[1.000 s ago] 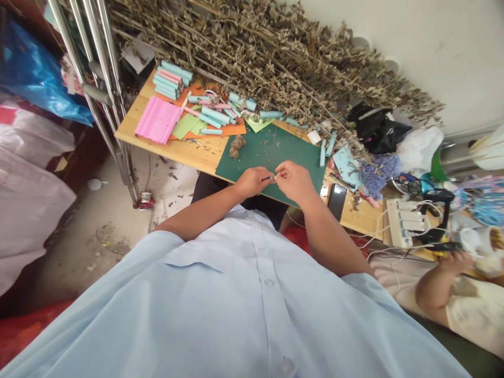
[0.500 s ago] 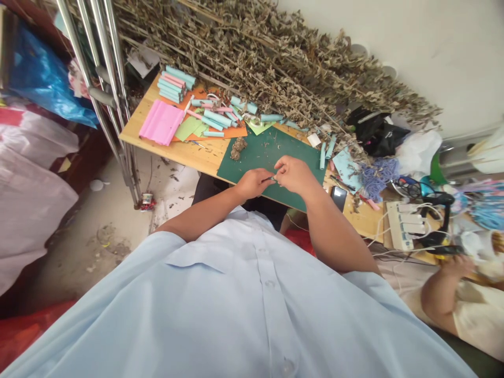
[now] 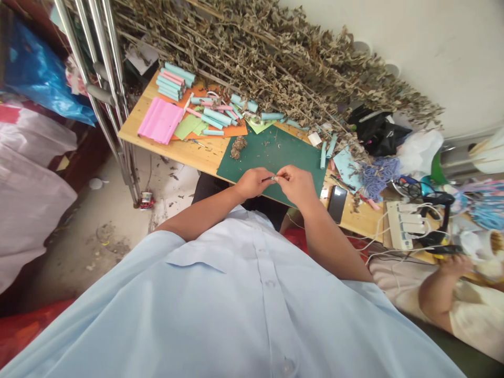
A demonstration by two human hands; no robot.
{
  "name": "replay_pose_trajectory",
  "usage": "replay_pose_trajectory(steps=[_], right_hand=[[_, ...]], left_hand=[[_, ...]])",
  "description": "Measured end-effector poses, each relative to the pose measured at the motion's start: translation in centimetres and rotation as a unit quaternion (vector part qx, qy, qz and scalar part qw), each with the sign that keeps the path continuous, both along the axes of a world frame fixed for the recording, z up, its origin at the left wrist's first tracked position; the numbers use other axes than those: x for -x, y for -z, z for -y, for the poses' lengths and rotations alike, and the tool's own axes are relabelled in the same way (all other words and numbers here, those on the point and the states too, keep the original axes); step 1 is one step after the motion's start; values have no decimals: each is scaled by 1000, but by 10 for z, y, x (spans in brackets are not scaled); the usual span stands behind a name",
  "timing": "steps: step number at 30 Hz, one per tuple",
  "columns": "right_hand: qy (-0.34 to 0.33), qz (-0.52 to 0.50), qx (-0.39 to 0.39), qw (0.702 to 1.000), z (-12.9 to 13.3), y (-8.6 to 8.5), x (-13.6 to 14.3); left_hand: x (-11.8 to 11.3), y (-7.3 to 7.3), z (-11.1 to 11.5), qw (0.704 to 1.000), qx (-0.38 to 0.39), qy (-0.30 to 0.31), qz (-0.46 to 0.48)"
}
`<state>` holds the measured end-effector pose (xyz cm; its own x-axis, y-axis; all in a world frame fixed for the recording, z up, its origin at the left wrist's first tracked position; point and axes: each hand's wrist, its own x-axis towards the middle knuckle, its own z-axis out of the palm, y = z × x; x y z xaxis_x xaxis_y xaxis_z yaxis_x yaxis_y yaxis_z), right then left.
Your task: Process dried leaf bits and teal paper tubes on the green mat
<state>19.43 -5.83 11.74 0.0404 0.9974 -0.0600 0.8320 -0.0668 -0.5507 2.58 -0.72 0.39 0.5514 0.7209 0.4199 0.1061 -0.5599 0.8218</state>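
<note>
My left hand point(image 3: 254, 182) is closed in a pinch on a thin dark stick-like thing point(image 3: 268, 179) with a pale bluish end; its exact kind is too small to make out. Opposite it, my right hand point(image 3: 293, 184) has its fingertips pinched at the pale end, so the two hands nearly meet. Both are over the near edge of a green cutting mat point(image 3: 271, 149). On the mat's left part lies a brown clump of dried plant matter point(image 3: 238, 147), with small crumbs scattered beyond it.
Blue and pink paper rolls point(image 3: 218, 116), folded pink paper point(image 3: 160, 121) and dried plant stalks point(image 3: 252, 58) crowd the table's far side. To the right are a phone point(image 3: 337, 203), purple cord point(image 3: 380, 176) and a power strip point(image 3: 399, 226). Metal crutches point(image 3: 104, 79) stand left; another person's arm point(image 3: 437, 291) is at right.
My right hand has come down slightly, its fingers now closer together at the pale end of the thin thing. My left hand has barely moved. More of the phone shows.
</note>
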Motion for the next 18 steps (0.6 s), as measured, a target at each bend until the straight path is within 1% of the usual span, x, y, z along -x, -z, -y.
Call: replay_pose_trajectory(steps=[3, 11, 15, 18], right_hand=[[-25, 41, -2, 999, 2, 0, -2], [-133, 79, -28, 988, 7, 5, -11], [-178, 139, -6, 974, 5, -1, -8], [-188, 183, 23, 965, 1, -6, -4]], left_hand=[[0, -1, 0, 1000, 3, 0, -3], [0, -2, 0, 1000, 13, 5, -4], [0, 0, 0, 1000, 12, 6, -1], [0, 0, 0, 1000, 12, 11, 2]])
